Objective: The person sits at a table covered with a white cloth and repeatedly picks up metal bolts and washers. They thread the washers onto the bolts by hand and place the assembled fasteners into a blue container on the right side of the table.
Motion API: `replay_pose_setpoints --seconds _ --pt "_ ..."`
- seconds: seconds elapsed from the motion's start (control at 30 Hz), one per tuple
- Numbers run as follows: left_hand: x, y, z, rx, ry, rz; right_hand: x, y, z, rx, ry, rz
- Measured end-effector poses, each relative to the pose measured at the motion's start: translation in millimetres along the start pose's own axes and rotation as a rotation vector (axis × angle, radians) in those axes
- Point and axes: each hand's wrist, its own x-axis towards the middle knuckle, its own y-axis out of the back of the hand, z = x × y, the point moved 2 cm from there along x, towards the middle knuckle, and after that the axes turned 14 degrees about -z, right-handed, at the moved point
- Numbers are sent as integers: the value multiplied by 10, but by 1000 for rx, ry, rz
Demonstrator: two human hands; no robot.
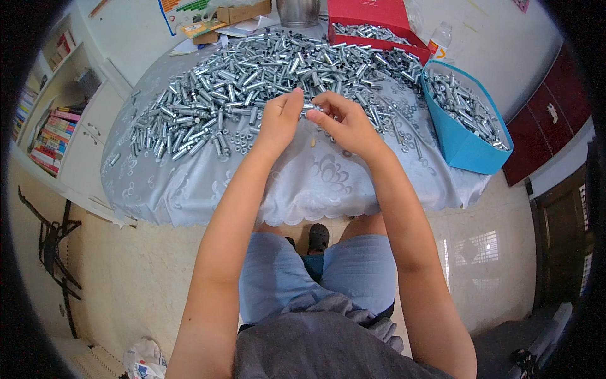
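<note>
Over the near side of the pile, my two hands meet around one silvery expansion bolt [308,107]. My left hand [281,120] is closed on one end of it, its fingers mostly hidden behind the thumb and palm. At the other end, my right hand [346,124] pinches it between thumb and bent fingers. Behind and around them spreads a large heap of metal bolts and sleeves [233,82]. Small nuts and washers [241,140] are scattered along its near edge.
A pale patterned tablecloth [328,180] covers the table. On the right stands a blue bin [467,148] full of bolts. Farther back are a red box [369,11] with metal parts, a plastic bottle [440,41] and a metal pot [298,12]. A bookshelf [57,126] stands left.
</note>
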Motion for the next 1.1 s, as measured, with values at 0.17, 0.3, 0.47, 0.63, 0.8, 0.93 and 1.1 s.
replay_pose_setpoints --seconds 0.17,0.3,0.47,0.63,0.8,0.93,1.1 --pt "-14 -20 38 135 -93 38 -36 8 -75 -151 -36 -26" --pt "-33 -16 85 200 -129 42 -42 2 -71 -231 -35 -26" --pt "-39 -4 70 217 -99 54 -36 -13 -48 -98 -82 -83" --pt "-51 -34 106 9 -38 4 -25 27 -36 106 -54 -20" --pt "-111 -118 201 -290 387 -411 -59 258 18 504 139 263" --pt "-174 -162 121 -256 504 -799 -37 247 9 509 174 337" --pt "-194 -163 129 -198 502 -823 -14 233 -16 422 124 418"
